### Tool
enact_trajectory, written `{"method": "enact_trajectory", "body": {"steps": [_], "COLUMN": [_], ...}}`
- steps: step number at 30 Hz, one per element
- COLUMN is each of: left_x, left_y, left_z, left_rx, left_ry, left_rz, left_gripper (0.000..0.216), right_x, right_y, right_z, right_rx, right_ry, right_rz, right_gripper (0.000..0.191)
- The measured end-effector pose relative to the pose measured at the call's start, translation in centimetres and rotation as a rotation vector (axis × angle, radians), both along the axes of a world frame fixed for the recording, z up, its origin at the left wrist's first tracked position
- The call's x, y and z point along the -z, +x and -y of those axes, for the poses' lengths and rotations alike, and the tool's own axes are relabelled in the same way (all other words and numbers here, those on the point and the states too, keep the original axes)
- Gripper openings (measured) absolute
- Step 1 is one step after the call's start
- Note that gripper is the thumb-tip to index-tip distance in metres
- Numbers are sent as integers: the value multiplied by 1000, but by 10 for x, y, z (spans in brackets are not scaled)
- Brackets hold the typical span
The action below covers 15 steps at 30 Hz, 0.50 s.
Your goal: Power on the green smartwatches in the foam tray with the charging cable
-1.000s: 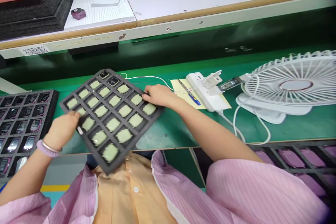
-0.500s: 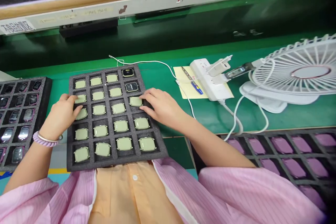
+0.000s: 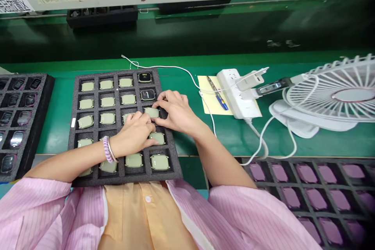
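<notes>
A dark grey foam tray [image 3: 75, 101] lies in front of me with pale green watch cases in its compartments, mostly back side up. Two in the far right corner show dark screens, such as the upper black-faced watch [image 3: 144, 77]. My right hand [image 3: 177, 112] pinches a green watch case [image 3: 151, 112] at its right side, in the third row of the right column. Across the tray reaches my left hand [image 3: 134, 132], its fingertips close to that same case and its thumb apart, over the case below. It covers parts of several cases.
Another foam tray [image 3: 49, 90] with dark-faced watches is at left. Purple watch cases fill a tray [image 3: 274, 199] at lower right. Right of me stand a white power strip [image 3: 234, 97], a pen [image 3: 222, 101] on yellow paper, a white fan [image 3: 351, 91] and loose cables.
My left hand has moved right, from the tray's left edge to the middle columns beside my right hand. The right hand stays at the same watch case. The view has tilted down slightly.
</notes>
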State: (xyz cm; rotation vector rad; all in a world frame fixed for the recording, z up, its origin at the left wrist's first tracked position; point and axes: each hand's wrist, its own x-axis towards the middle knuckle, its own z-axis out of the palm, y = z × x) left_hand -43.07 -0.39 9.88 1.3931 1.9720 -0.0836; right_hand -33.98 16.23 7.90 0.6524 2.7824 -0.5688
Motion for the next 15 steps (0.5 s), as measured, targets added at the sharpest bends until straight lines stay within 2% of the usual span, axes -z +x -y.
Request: {"method": "enact_trajectory", "body": {"steps": [4,10,15], "left_x": [4,-4,-1], "left_y": [-8,5,12], "left_z": [3,-4,-7], "left_rx": [-2,84,54], "left_ry": [52,21,31], "left_rz": [45,-2,23], "left_gripper": [56,54,58], "right_x": [18,25,32], "right_y": [7,11,9], "right_z": [-4,-3,-10], "right_rx": [0,-56,-107], "right_ry": [11,37,47], "right_rz": [-143,-249,-283], "right_gripper": [45,44,48]}}
